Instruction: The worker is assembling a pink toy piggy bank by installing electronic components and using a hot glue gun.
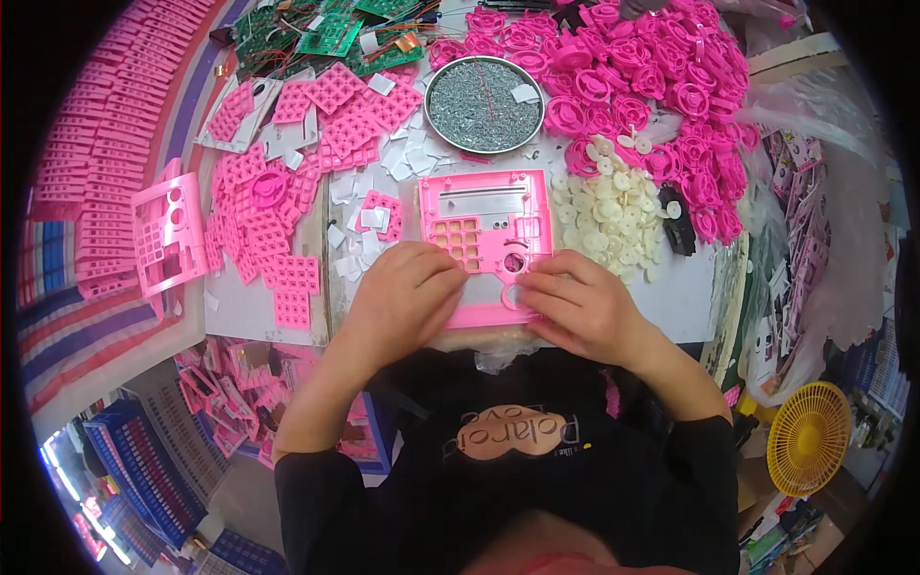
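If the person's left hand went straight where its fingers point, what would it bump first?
Most likely the pink panel: the left hand has its fingers right over or against it. I can't tell for sure whether they touch.

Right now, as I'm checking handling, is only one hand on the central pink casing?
No, the left hand and the right hand both touch the central pink casing, from opposite sides.
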Available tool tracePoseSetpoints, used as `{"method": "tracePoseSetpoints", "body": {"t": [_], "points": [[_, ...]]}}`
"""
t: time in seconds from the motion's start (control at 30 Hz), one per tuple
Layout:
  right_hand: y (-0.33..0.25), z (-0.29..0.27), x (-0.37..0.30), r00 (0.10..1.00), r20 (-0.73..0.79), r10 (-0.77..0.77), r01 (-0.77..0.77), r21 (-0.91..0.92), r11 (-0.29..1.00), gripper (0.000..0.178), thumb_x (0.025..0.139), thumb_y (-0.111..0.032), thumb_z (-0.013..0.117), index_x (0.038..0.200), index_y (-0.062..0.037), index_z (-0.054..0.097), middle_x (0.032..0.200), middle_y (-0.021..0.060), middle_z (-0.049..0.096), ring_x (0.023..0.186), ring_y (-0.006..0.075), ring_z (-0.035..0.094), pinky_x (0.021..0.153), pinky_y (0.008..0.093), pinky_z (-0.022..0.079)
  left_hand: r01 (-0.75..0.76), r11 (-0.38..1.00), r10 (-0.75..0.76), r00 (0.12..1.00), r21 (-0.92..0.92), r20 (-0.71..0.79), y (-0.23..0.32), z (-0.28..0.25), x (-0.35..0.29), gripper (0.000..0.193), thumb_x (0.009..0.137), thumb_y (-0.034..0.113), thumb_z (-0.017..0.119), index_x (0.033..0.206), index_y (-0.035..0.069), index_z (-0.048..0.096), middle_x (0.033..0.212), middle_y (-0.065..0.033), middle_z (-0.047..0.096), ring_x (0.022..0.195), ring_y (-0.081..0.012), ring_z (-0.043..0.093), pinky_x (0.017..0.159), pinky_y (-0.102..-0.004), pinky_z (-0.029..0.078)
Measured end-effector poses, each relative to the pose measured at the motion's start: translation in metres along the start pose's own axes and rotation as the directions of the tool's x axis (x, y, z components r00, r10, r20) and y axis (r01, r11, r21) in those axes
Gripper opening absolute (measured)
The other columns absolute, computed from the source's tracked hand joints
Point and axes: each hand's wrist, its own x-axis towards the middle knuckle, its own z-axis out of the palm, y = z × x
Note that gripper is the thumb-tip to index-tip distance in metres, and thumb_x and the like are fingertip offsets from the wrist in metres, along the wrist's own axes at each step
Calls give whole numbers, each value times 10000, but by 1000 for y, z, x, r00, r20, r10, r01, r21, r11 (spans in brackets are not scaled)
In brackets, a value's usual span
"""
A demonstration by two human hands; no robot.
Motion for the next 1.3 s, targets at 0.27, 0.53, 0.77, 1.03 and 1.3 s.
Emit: {"method": "tracePoseSetpoints", "body": {"t": [0.27,0.53,0.77,1.03,1.3], "points": [[-5,-18,16,1000,12,-9,9,0,1000,407,673,-108,794,1049,-4,678,1080,100,671,1000,292,629,850,376,549,66,997,-69,991,-36,-112,4,-2,-1,249,769,11,747,1005,36,674,996,-125,659,982,-324,650,851,-421,537],[-18,4,-6,999,5,54,-54,7,999,422,663,-96,806,1058,-2,691,1072,96,685,995,287,630,864,377,547,49,998,-53,996,-47,-78,14,2,-13,228,743,34,742,960,36,670,942,-108,640,951,-313,643,831,-405,544],[-5,3,-4,997,28,66,-68,83,994,416,670,-93,822,1068,-40,711,1085,72,702,1018,271,639,864,396,552,65,992,-67,998,112,11,17,5,2,331,789,156,757,1095,64,674,1161,-99,654,1170,-295,594,1039,-481,429],[43,-26,-7,941,-10,338,-332,166,929,284,751,-109,788,1024,-64,724,1057,83,701,995,288,637,852,391,531,61,990,-77,990,129,119,26,28,-4,385,813,225,740,1165,92,661,1265,-53,640,1280,-230,545,1163,-559,272],[81,-25,20,925,20,379,-333,-439,835,192,786,-159,744,949,-82,678,913,85,626,956,307,600,778,443,509,108,993,-111,991,44,75,23,31,-1,368,809,198,738,1160,114,668,1252,-41,649,1270,-235,558,1170,-565,250]]}}
